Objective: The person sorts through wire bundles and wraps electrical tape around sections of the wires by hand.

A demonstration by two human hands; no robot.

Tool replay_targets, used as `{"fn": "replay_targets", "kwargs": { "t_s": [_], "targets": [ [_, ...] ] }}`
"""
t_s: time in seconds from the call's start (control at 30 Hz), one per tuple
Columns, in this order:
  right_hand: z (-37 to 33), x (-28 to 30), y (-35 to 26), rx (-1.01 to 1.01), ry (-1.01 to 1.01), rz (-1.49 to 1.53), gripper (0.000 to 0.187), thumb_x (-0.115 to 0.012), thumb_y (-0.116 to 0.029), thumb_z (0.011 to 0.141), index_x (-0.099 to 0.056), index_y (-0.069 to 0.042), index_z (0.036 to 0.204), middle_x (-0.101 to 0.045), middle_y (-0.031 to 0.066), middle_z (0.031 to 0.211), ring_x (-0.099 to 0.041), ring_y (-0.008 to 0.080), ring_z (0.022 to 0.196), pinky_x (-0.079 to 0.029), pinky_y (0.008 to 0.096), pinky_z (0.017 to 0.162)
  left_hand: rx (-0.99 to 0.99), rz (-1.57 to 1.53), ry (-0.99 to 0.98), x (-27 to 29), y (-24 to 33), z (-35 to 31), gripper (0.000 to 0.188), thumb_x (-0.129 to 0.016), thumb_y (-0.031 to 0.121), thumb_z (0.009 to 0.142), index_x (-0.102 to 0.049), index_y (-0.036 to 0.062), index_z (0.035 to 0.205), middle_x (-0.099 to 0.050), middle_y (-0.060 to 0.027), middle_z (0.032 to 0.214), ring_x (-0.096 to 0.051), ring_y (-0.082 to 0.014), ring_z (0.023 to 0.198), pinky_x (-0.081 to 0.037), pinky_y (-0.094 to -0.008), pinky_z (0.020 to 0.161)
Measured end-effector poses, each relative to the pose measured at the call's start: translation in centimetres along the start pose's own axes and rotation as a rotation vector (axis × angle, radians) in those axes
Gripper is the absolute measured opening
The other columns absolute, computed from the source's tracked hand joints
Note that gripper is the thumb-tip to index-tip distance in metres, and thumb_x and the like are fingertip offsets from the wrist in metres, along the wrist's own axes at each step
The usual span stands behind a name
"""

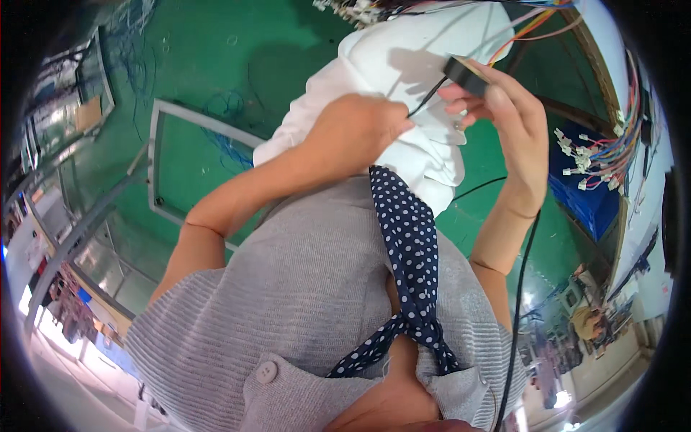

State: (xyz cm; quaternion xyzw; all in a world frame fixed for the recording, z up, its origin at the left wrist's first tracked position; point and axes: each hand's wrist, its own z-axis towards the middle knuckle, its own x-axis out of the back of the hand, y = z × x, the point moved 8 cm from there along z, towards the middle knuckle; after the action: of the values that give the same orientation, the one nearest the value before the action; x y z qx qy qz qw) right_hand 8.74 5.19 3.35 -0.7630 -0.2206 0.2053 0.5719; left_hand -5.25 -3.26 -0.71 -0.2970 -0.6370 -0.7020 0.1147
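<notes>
My right hand is raised over my lap, its fingers and thumb closed around a roll of black tape. From the roll a narrow dark strip, which looks like the tape's loose end, runs down to my left hand. That hand is closed in a pinch on the strip's end; its fingertips are partly hidden behind the back of the hand. Below both hands lies white cloth across my lap.
Bundled coloured wires with white connectors hang at the right, by a blue bin. More wires lie at the top edge. A grey metal frame stands on the green floor at left. A black cable passes my right arm.
</notes>
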Motion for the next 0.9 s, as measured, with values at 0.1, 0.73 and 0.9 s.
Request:
{"fn": "replay_targets", "kwargs": {
  "t_s": [0.1,0.73,0.9],
  "targets": [
    [4.0,0.8,1.7,0.156,0.269,-0.173,0.021,-0.075,-0.012,0.079,-0.062,-0.001,0.093,-0.059,-0.0042,0.078,-0.05,0.0044,0.07,-0.043,0.0204,0.064,-0.069,-0.036,-0.049,-0.4,1.4,0.1,0.029,-0.052,0.025,0.094,-0.049,0.0027,0.075,-0.051,-0.0181,0.07,-0.052,-0.0378,0.068,-0.04,-0.0448,0.061],
    [-5.3,-1.2,0.0,0.62,0.815,-0.903,0.015,-0.072,-0.017,0.078,-0.061,-0.006,0.078,-0.061,0.0058,0.081,-0.057,0.0261,0.075,-0.043,0.034,0.061,0.3,-0.517,-0.383,0.7,-1.0,0.2,0.04,-0.046,0.032,0.1,-0.052,0.0034,0.073,-0.047,-0.0015,0.068,-0.044,-0.0097,0.067,-0.037,-0.0246,0.063],
    [-5.5,0.0,0.8,0.312,0.391,-0.57,0.016,-0.07,-0.017,0.081,-0.059,-0.005,0.077,-0.06,0.0047,0.08,-0.056,0.0172,0.075,-0.04,0.0308,0.062,-0.044,-0.215,-0.317,2.5,0.9,0.2,0.025,-0.056,0.021,0.091,-0.053,0.0049,0.072,-0.048,-0.003,0.067,-0.046,-0.0173,0.063,-0.037,-0.0318,0.06]
  ]
}}
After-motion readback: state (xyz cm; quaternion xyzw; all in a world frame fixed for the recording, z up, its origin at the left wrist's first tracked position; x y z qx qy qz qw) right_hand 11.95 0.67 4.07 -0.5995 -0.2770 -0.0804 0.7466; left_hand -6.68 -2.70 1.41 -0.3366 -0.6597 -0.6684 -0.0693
